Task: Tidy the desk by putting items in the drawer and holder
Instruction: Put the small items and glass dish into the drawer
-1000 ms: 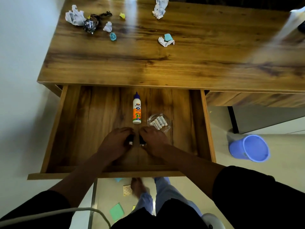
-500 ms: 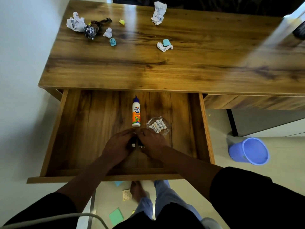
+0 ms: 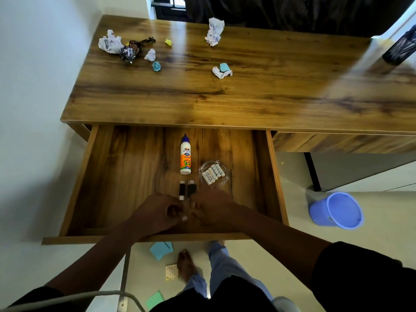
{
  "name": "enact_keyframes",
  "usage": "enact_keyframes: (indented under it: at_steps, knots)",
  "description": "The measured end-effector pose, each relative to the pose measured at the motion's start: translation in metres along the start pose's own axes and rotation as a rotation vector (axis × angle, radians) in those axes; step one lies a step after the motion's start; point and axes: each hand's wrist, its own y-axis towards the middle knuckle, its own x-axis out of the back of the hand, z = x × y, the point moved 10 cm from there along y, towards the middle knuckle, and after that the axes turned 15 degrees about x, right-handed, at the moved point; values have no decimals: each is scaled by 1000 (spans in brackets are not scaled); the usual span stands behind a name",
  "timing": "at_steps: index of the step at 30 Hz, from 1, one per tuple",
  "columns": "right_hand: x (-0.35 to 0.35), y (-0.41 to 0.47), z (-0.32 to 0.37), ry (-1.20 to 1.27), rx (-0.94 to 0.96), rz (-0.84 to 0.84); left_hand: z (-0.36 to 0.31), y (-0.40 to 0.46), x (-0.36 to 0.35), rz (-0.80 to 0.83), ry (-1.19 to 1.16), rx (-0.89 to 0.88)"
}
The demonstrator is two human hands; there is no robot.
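Note:
The wooden drawer [image 3: 76,190] under the desk [image 3: 247,104] stands pulled out. Inside it lie a white-and-orange glue bottle [image 3: 185,157], a clear dish of white batteries [image 3: 213,173] and two small black pieces [image 3: 186,189] side by side. My left hand [image 3: 157,216] hovers just short of the left black piece with its fingers curled and nothing in them. My right hand [image 3: 215,210] sits beside it, fingertips at the near end of the right black piece, gripping nothing.
Crumpled paper balls [image 3: 110,43], a dark wrapper [image 3: 129,51] and small coloured scraps [image 3: 156,65] litter the far desk top. A black holder [image 3: 399,49] shows at the right edge. A blue bucket [image 3: 336,210] stands on the floor, where coloured paper notes [image 3: 161,249] lie by my feet.
Both hands have let go of the two black pieces and drawn back toward me. The pieces now lie uncovered in the drawer below the glue bottle.

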Motion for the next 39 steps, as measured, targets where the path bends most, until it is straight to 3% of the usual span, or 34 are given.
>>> enact_keyframes:
  at_steps: [4,8,21,29,39]
  knots:
    - [-13,-17,12,139,7,138,-4,-16,-18,227,-46,-47]
    - [-29,-27,8,158,-52,199,-8,-27,-24,314,-26,-65]
    - [-28,-25,34,47,-51,393,0,-24,-16,314,169,7]
    - [-26,-15,35,-6,-18,385,-15,-26,-10,308,229,-125]
    - [0,-5,22,-16,-74,297,-16,-8,8,258,296,-121]
